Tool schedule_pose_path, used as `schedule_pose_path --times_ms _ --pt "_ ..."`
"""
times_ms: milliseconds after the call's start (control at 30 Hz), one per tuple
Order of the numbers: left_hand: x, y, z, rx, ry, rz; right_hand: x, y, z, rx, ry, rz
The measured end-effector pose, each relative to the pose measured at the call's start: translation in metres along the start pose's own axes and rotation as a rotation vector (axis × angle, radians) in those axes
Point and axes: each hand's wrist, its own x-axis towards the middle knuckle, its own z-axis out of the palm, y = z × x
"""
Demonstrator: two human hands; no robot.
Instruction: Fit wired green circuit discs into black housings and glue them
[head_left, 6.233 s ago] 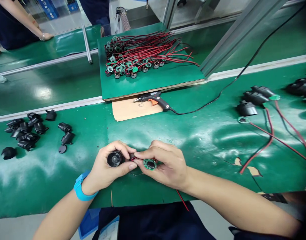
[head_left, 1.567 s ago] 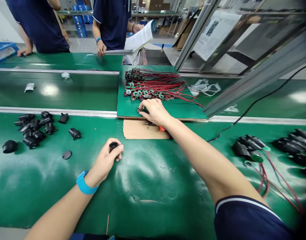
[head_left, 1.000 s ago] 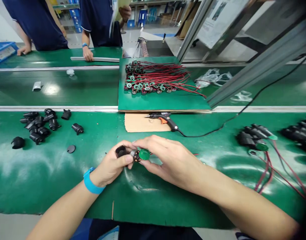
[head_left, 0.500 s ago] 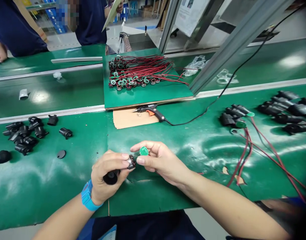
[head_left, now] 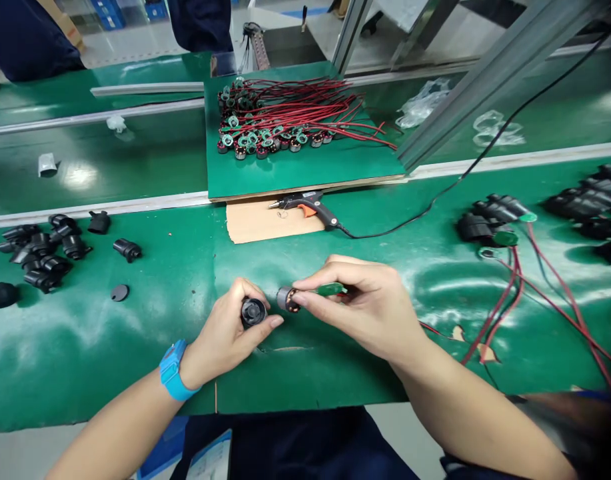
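Note:
My left hand (head_left: 235, 327) is closed around a black plastic housing (head_left: 254, 312), whose round open end faces up toward me. Just to its right, my right hand (head_left: 360, 300) pinches a small round motor stator (head_left: 287, 299) with copper-coloured windings between thumb and fingertips. A green circuit board (head_left: 331, 289) hangs by that hand's fingers, joined to the stator by wires. Stator and housing are a small gap apart. Red wire (head_left: 429, 327) trails out below my right wrist.
Black housings (head_left: 45, 253) lie in a heap at left, near a black disc (head_left: 120, 293). A hot glue gun (head_left: 310, 208) rests on cardboard (head_left: 265, 227). Red-wired parts (head_left: 285, 127) cover a raised green board (head_left: 305, 175). More wired housings (head_left: 495, 217) lie at right.
The stator has passed from my left fingertips to my right hand. My left hand has turned the housing so its open end faces up. The view has tilted down slightly.

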Motion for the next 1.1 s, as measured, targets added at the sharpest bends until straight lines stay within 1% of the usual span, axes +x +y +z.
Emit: schedule_pose_path --times_ms 67,167,267,333,400,467,567,700,833,967,1000,1100 --pt "0.002 0.001 -0.001 -0.051 -0.080 -0.005 -0.002 0.001 0.003 -0.020 -0.090 -0.033" --pt "0.004 0.002 -0.002 -0.070 -0.159 0.009 -0.004 0.004 0.006 -0.038 -0.219 -0.114" --pt "0.005 0.001 -0.002 -0.052 -0.178 -0.011 -0.005 0.007 0.007 -0.101 -0.311 -0.187" --pt "0.005 0.000 -0.002 -0.094 -0.179 -0.052 -0.004 0.008 0.006 -0.158 -0.348 -0.212" --pt "0.006 -0.001 -0.002 -0.150 -0.199 -0.087 -0.003 0.009 0.005 -0.183 -0.374 -0.209" --pt "0.006 -0.003 -0.003 -0.165 -0.227 -0.067 0.000 0.008 0.002 -0.164 -0.416 -0.176" --pt "0.007 -0.005 -0.004 -0.122 -0.232 0.015 0.005 0.006 -0.008 -0.135 -0.443 -0.121" --pt "0.009 -0.007 -0.006 -0.091 -0.222 0.028 0.007 0.006 -0.020 -0.132 -0.417 -0.112" --pt "0.010 -0.007 -0.006 -0.083 -0.233 0.038 0.004 0.010 -0.014 -0.066 -0.401 -0.151" --pt "0.010 -0.007 -0.007 -0.064 -0.233 0.043 0.002 0.013 -0.006 -0.095 -0.448 -0.157" --pt "0.010 -0.009 -0.007 -0.053 -0.215 0.056 0.002 0.013 -0.007 -0.126 -0.456 -0.144" --pt "0.012 -0.015 -0.008 -0.012 -0.109 0.132 0.004 0.015 -0.013 -0.187 -0.473 -0.084"
